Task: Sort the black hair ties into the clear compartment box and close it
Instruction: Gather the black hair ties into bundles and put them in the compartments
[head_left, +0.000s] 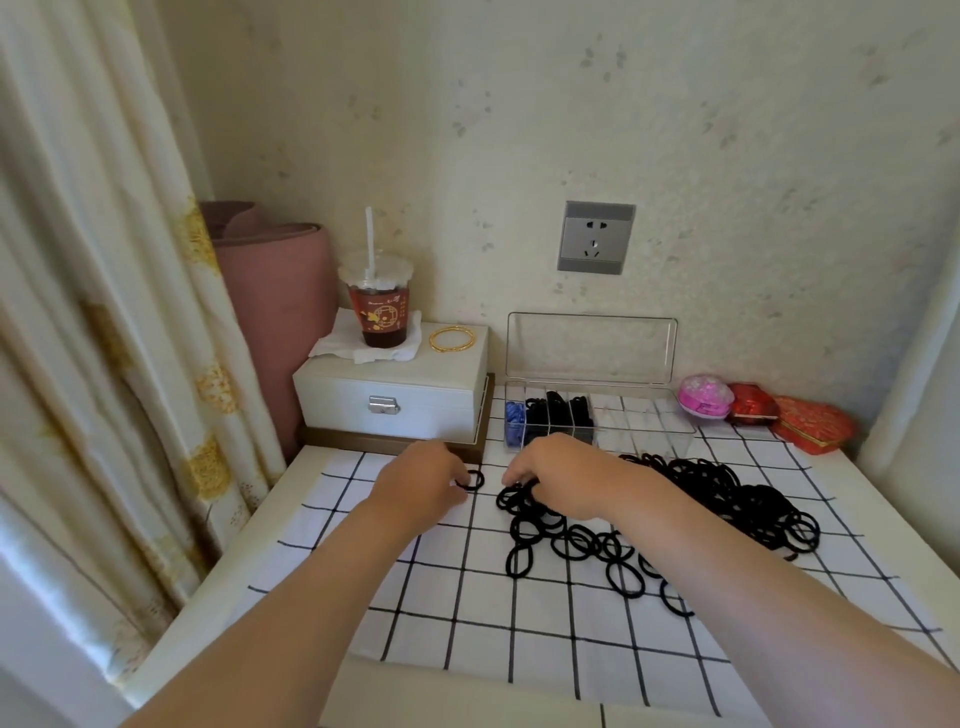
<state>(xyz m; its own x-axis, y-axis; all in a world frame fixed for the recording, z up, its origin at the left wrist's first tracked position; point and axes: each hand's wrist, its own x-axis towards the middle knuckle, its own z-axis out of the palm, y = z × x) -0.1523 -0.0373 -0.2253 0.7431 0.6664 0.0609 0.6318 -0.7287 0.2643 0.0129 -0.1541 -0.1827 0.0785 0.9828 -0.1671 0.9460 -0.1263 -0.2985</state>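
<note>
A big pile of black hair ties lies on the checked cloth, spreading from the middle to the right. The clear compartment box stands behind it with its lid upright. Its left compartments hold blue ties and black ties; the right ones look empty. My left hand pinches a single black hair tie at its fingertips. My right hand rests on the pile's left end, fingers curled into several ties.
A white jewellery box stands at the back left with a drink cup and a gold bangle on it. Pink and red cases sit at the back right. A curtain hangs on the left.
</note>
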